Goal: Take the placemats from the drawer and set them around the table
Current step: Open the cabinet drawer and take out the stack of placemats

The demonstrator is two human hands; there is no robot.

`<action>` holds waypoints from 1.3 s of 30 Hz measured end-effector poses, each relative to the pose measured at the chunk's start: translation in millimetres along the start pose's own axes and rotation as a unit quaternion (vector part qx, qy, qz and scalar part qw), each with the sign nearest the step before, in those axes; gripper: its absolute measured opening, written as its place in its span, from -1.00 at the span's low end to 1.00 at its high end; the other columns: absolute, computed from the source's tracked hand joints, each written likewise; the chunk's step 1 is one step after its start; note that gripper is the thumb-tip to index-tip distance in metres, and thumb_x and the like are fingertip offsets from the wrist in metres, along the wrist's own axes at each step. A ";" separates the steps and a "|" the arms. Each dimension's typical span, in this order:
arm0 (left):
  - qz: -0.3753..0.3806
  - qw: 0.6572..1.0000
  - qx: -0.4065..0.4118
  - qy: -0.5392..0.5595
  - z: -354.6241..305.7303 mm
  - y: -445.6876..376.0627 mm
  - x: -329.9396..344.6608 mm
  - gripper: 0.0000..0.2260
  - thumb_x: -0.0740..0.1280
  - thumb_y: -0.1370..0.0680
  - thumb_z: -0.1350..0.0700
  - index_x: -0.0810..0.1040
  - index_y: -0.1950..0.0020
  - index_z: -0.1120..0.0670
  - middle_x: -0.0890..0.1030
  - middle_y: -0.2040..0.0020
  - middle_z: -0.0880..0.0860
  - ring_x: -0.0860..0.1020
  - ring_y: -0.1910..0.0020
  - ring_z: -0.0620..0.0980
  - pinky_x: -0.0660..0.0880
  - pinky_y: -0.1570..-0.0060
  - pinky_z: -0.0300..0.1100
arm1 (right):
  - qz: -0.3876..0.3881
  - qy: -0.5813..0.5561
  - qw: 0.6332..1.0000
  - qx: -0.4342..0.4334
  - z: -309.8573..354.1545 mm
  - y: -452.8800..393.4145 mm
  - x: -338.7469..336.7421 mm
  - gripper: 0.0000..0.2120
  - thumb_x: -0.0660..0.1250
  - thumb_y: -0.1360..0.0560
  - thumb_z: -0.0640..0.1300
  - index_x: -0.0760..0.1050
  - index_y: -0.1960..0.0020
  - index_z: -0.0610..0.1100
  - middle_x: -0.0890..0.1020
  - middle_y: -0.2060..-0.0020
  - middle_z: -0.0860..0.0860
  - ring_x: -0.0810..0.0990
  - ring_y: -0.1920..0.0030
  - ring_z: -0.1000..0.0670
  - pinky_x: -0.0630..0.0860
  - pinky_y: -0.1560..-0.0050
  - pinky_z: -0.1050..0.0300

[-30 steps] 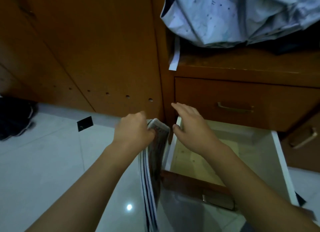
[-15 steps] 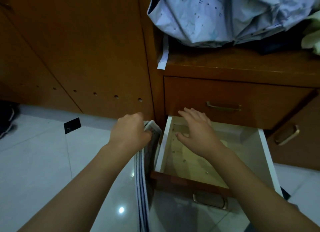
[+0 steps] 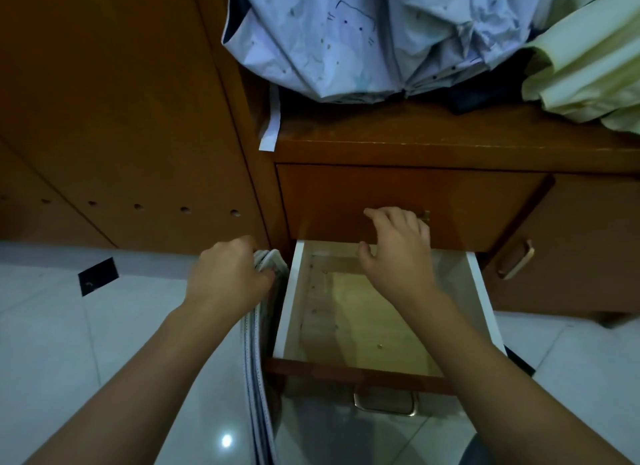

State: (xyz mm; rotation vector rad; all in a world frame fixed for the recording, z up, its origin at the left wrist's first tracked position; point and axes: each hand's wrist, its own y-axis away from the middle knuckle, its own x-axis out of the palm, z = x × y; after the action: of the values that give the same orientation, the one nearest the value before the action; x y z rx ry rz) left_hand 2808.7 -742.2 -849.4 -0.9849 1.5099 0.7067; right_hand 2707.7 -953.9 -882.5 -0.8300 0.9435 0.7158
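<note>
**Already out of the drawer: placemats in hand, table still to set**

Seemingly the first step is done. The open drawer (image 3: 367, 312) shows only its bare pale wooden floor. Just left of the drawer, the left hand (image 3: 227, 279) grips the top edge of a stack of placemats (image 3: 258, 360), which hangs down edge-on beside the drawer's left wall. The right hand (image 3: 398, 253) hovers over the back of the drawer, fingers loosely spread and holding nothing. No table is in view, so laying the placemats around it remains, and the drawer is not yet closed.
</note>
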 end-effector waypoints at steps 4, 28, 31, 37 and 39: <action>0.001 1.000 -0.001 0.012 2.1 -0.6 -1.6 -0.70 0.40 -0.48 -0.02 0.33 0.31 0.01 0.44 0.38 0.01 0.40 0.42 -0.04 0.20 0.49 -0.21 | 0.003 -0.006 1.000 -0.002 -1.8 0.8 -0.7 -0.54 0.27 -0.54 -0.02 0.37 -0.44 -0.01 0.47 -0.27 0.06 0.34 -0.33 0.00 0.21 -0.40 -0.02; 0.012 0.999 -0.007 0.037 3.7 -9.6 -14.5 -0.83 0.38 -0.47 0.06 0.45 0.24 0.08 0.49 0.35 0.03 0.45 0.38 -0.01 0.29 0.45 -0.19 | -0.080 -0.020 0.995 -0.059 29.5 -23.1 -59.1 -0.66 0.26 -0.57 0.08 0.52 -0.28 -0.02 0.56 -0.13 0.09 0.46 -0.18 0.06 0.36 -0.23 0.11; 0.007 0.999 -0.005 0.053 5.0 -12.9 -14.5 -0.85 0.38 -0.46 0.06 0.47 0.23 0.09 0.50 0.34 0.04 0.46 0.37 0.02 0.32 0.43 -0.18 | -0.104 -0.026 0.993 -0.040 31.1 -25.6 -52.5 -0.73 0.28 -0.57 0.07 0.56 -0.20 0.01 0.57 -0.03 0.10 0.48 -0.09 0.07 0.35 -0.16 0.13; 0.006 0.997 -0.014 0.078 15.7 -20.7 -14.6 -0.84 0.40 -0.47 -0.01 0.52 0.21 0.05 0.54 0.33 0.02 0.51 0.37 0.01 0.45 0.39 -0.17 | -0.103 -0.012 0.994 -0.034 34.0 -17.3 -55.2 -0.77 0.32 -0.54 0.05 0.58 -0.15 0.01 0.55 0.04 0.10 0.45 -0.03 0.06 0.35 -0.08 0.14; 0.004 0.997 -0.022 0.078 17.9 -21.2 -15.4 -0.81 0.40 -0.48 0.00 0.49 0.24 0.06 0.53 0.34 0.03 0.51 0.37 0.02 0.41 0.40 -0.18 | -0.097 -0.011 0.995 -0.036 35.4 -8.7 -58.6 -0.77 0.32 -0.54 0.05 0.57 -0.14 0.01 0.55 0.03 0.10 0.44 -0.03 0.07 0.31 -0.07 0.17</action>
State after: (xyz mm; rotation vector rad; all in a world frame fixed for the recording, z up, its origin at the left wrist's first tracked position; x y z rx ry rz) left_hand 2835.9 -733.6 -835.6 -1.0894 1.6390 0.6848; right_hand 2704.7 -937.6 -815.5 -0.9613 0.8074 0.5921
